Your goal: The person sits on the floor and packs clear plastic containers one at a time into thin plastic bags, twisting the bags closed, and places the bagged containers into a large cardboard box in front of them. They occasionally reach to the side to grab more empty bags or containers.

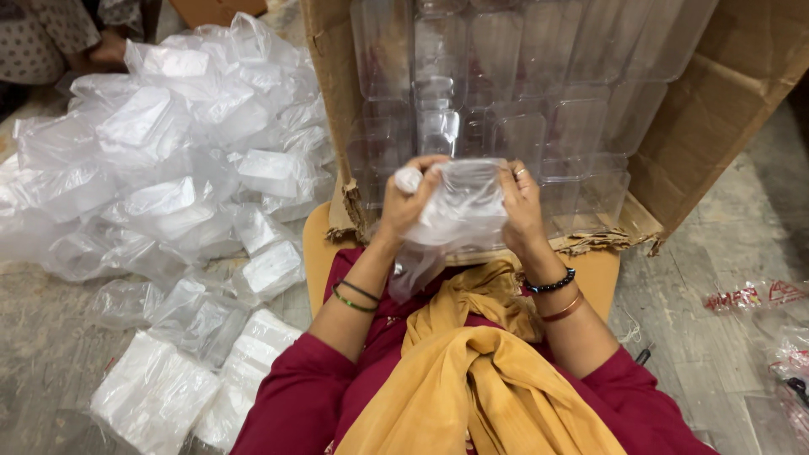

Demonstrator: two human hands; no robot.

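Note:
Both my hands hold one clear plastic container point(472, 181) that sits partly inside a thin transparent bag point(447, 227). My left hand point(410, 198) grips the bag's bunched edge at the container's left side. On the right side, my right hand point(522, 206) clasps the container through the plastic. The bag's loose end hangs down toward my lap, over a yellow scarf point(472, 371). Just beyond my hands stands an open cardboard box point(708, 126) filled with several stacked clear containers point(506, 84).
A large heap of bagged containers point(168, 168) covers the floor at left, with flat stacks of folded bags point(156, 396) near my left elbow. Another person's hand point(109, 50) shows at the top left. Red-printed plastic wrappers point(758, 299) lie on the floor at right.

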